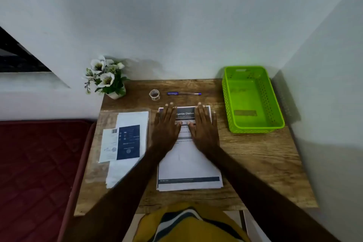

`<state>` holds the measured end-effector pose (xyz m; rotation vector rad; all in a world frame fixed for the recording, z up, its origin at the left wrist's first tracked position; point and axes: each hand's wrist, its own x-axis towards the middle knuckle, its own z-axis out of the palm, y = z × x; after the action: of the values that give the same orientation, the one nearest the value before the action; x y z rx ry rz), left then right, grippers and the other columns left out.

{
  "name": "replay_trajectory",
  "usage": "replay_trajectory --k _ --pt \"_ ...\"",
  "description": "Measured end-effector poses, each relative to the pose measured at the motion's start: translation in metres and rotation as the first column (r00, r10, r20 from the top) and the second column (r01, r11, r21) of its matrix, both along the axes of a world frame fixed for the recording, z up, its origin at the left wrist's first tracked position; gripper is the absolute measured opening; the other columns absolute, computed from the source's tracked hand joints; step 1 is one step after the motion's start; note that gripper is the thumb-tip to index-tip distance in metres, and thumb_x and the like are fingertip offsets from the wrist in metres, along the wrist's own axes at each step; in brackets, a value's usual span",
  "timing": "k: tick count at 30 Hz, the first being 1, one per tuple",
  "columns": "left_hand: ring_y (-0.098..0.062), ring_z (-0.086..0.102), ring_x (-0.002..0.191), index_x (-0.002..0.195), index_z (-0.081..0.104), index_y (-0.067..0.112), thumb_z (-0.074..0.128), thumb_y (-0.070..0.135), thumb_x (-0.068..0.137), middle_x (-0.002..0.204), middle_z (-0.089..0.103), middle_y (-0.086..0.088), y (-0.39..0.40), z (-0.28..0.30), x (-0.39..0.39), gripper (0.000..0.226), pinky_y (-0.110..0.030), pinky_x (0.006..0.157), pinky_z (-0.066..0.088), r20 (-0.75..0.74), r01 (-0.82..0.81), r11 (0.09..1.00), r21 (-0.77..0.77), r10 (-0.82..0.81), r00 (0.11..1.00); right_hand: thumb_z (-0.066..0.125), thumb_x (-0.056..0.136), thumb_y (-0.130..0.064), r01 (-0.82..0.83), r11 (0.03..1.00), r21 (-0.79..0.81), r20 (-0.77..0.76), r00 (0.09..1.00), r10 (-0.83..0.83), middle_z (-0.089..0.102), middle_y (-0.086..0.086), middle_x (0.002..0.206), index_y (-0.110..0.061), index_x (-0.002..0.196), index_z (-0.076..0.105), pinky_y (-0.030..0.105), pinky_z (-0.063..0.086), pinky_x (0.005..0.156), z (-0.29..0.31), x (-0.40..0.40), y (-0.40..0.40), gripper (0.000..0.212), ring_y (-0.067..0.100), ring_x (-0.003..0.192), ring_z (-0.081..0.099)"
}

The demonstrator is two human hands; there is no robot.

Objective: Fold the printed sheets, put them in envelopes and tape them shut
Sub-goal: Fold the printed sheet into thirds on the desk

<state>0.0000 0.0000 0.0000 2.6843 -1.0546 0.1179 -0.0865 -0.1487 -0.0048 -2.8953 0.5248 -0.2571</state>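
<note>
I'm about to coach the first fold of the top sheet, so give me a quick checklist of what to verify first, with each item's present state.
1. Both hands flat on the printed sheets: ok, left hand and right hand lie open near the far edge.
2. Stack squared up: not ok, lower edges fan slightly.
3. Envelopes within reach: ok, on the left, under a blue-and-white leaflet.
4. Tape roll ready: ok, beyond the sheets beside the pen.
5. Green basket free: ok, nothing in it.
6. Only one sheet taken: cannot tell.
</note>
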Motion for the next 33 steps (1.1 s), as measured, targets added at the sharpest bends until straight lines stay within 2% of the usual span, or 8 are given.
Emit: replay_trajectory --k 4,7,15,24,26,29,31,33 --pt "-0.025 0.015 0.158 0.159 0.028 0.01 0.045 0.039 0.106 0.169 0.021 -0.01 0.001 -0.009 -0.004 0.063 -0.046 0.129 0.012 -0.157 -0.042 0.999 -0.006 0.04 0.987 0.03 0.106 -0.052 0.057 0.998 -0.02 -0.126 0.99 -0.059 0.02 0.009 0.169 -0.01 0.16 0.028 0.06 0.01 0.123 -0.009 -0.008 0.003 0.068 0.024 0.157 0.017" --pt "-0.024 0.011 0.158 0.16 0.026 0.011 0.042 0.04 0.107 0.17 0.018 -0.009 0.001 -0.017 -0.006 0.062 -0.044 0.129 0.007 -0.212 -0.052 0.999 -0.001 0.051 0.976 0.03 0.106 -0.054 0.075 0.997 0.013 -0.159 0.985 -0.072 0.021 0.009 0.169 -0.01 0.161 0.026 0.061 0.005 0.123 -0.013 -0.007 0.004 0.07 0.023 0.158 0.016" --pt "-0.023 0.008 0.159 0.161 0.024 0.013 0.041 0.038 0.107 0.17 0.015 -0.009 -0.001 -0.023 0.002 0.062 -0.044 0.129 0.007 -0.214 -0.049 0.998 -0.029 0.042 0.976 0.034 0.106 -0.053 0.105 0.991 0.082 -0.102 0.99 -0.097 0.022 0.01 0.169 -0.009 0.161 0.026 0.053 0.009 0.127 -0.018 -0.001 0.002 0.071 0.023 0.157 0.019" --pt "-0.024 0.01 0.158 0.16 0.026 0.011 0.045 0.037 0.107 0.17 0.017 -0.01 -0.008 -0.021 0.016 0.062 -0.043 0.13 0.006 -0.216 -0.046 0.998 -0.041 0.036 0.976 0.035 0.107 -0.05 0.112 0.988 0.107 -0.105 0.989 -0.101 0.019 0.009 0.169 -0.008 0.161 0.025 0.051 0.01 0.127 -0.017 0.012 -0.003 0.069 0.023 0.158 0.016" --pt "-0.024 0.011 0.158 0.16 0.027 0.01 0.046 0.037 0.106 0.17 0.017 -0.01 -0.008 -0.018 0.017 0.063 -0.043 0.13 0.006 -0.228 -0.053 0.997 -0.06 0.038 0.973 0.041 0.106 -0.046 0.109 0.984 0.142 -0.053 0.993 -0.102 0.019 0.01 0.169 -0.008 0.16 0.025 0.05 0.01 0.128 -0.016 0.011 -0.005 0.068 0.024 0.157 0.017" --pt "-0.026 0.013 0.158 0.158 0.032 0.01 0.05 0.036 0.105 0.169 0.02 -0.011 -0.004 -0.014 0.015 0.062 -0.048 0.129 0.011 -0.164 -0.085 0.991 -0.107 0.067 0.984 0.053 0.102 -0.044 0.089 0.976 0.197 0.057 0.993 -0.102 0.022 0.011 0.169 -0.007 0.159 0.029 0.048 0.013 0.127 -0.009 0.014 -0.014 0.073 0.027 0.157 0.018" --pt "-0.025 0.016 0.158 0.157 0.033 0.012 0.046 0.038 0.105 0.168 0.024 -0.01 0.004 -0.013 0.008 0.06 -0.05 0.128 0.013 -0.125 -0.129 0.981 -0.144 0.111 0.986 0.061 0.097 -0.046 0.031 0.984 0.173 0.053 0.998 -0.04 0.025 0.012 0.168 -0.01 0.156 0.038 0.048 0.016 0.126 0.0 0.023 -0.026 0.074 0.029 0.156 0.019" --pt "-0.023 0.017 0.157 0.158 0.032 0.013 0.04 0.04 0.105 0.168 0.026 -0.008 0.012 -0.016 -0.004 0.06 -0.049 0.128 0.016 -0.137 -0.173 0.973 -0.155 0.152 0.979 0.067 0.091 -0.049 -0.041 0.984 0.176 -0.02 0.999 0.045 0.023 0.01 0.168 -0.014 0.154 0.042 0.047 0.016 0.126 0.01 0.037 -0.039 0.076 0.029 0.157 0.015"
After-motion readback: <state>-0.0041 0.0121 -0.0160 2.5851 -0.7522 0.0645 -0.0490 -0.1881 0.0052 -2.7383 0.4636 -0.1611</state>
